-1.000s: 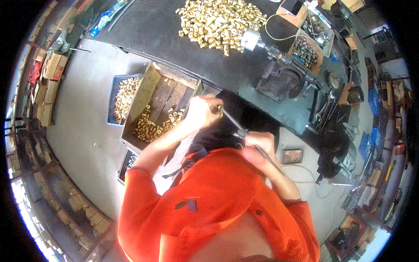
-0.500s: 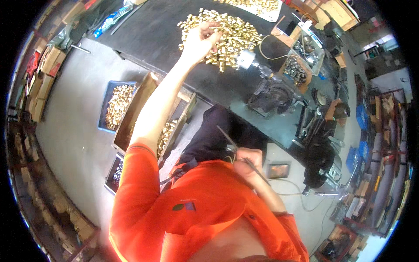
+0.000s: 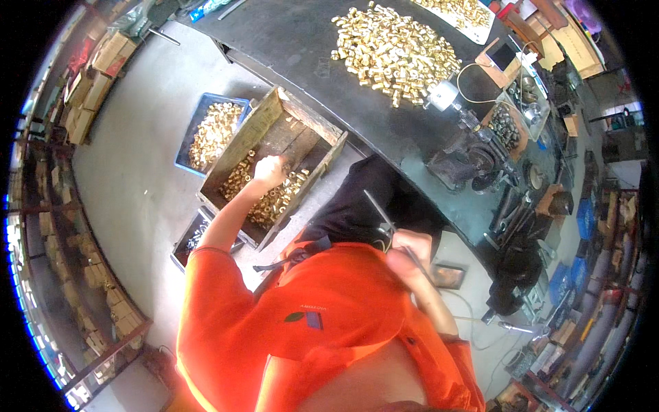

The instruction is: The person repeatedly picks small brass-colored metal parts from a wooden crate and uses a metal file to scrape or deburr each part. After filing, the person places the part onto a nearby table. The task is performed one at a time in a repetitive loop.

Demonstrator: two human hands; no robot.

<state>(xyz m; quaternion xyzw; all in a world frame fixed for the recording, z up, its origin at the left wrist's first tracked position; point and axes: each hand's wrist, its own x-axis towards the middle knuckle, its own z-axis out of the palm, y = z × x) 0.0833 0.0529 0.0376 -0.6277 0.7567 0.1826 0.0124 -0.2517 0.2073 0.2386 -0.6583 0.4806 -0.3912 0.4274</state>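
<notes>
My left hand is over an open wooden box on the left, above loose brass fittings in it. Its fingers are curled closed, and whatever they may hold is hidden. Close to my lap, my right hand grips a long thin metal rod, perhaps a file, its narrow end pointing up and left. On the dark workbench lies a big heap of brass fittings, with neither hand near it.
Beside the wooden box are a blue tray of brass parts and a dark bin of silvery parts. A vise-like machine with a pale round head stands on the bench. Loaded shelves line the left.
My left hand has left the brass heap on the bench and come down and back into the wooden box. The right hand still grips the rod. The whole view has shifted.
</notes>
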